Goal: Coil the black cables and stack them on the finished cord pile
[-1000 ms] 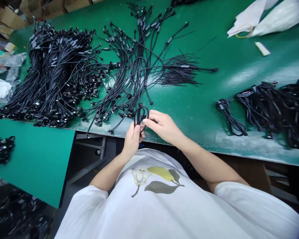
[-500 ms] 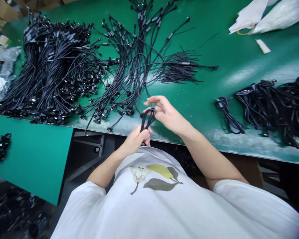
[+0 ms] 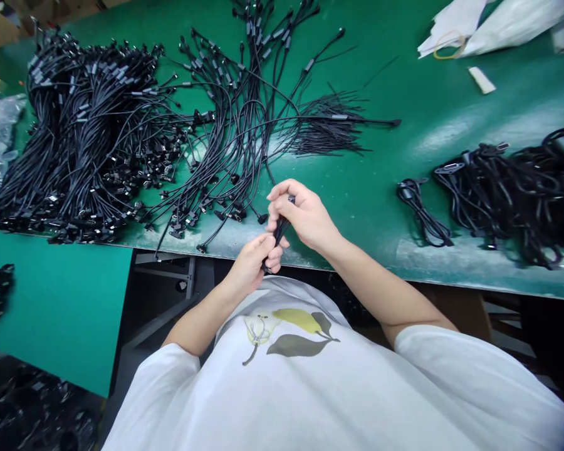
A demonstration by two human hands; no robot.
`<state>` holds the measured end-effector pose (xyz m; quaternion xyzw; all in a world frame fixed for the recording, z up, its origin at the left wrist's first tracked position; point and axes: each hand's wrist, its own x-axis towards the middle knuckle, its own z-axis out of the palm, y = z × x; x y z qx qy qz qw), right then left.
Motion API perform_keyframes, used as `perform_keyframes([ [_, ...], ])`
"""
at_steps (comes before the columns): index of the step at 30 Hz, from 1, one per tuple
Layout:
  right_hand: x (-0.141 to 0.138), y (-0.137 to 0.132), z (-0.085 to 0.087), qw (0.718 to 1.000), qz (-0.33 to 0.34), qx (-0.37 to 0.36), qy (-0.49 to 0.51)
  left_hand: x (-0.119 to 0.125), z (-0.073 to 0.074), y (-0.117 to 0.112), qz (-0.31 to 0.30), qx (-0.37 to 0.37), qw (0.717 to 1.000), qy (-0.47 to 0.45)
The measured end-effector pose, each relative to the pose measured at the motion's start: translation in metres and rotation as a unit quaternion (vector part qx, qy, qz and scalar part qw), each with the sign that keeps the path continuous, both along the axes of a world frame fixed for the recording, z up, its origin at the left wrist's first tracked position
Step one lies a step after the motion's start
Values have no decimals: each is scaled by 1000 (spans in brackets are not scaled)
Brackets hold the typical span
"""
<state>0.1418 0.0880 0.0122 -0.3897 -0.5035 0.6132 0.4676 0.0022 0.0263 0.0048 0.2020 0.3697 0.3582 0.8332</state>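
Note:
A folded black cable [image 3: 281, 230] is held between both hands at the near edge of the green table [image 3: 385, 181]. My left hand [image 3: 251, 263] is closed round its lower end, just off the table edge. My right hand [image 3: 303, 216] is wrapped over the upper part, fingers curled round the bundle. Most of the cable is hidden inside the two hands. Loose black cables [image 3: 244, 119] fan out just beyond my hands.
A large heap of black cables [image 3: 79, 131] fills the table's left. Coiled cables [image 3: 512, 194] pile at the right, with one separate coil [image 3: 420, 210] beside them. Thin black ties [image 3: 331, 128] lie mid-table. White bags [image 3: 493, 25] sit far right. A lower green surface [image 3: 51, 307] stands left.
The open loop of cable has been pressed flat into a tight bundle. My right hand went from open fingers to a closed grip over it.

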Motion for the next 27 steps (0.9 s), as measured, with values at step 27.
perform_keyframes([
  [27, 134, 81, -32, 748, -48, 194, -633, -23, -33, 13, -116, 194, 913, 339],
])
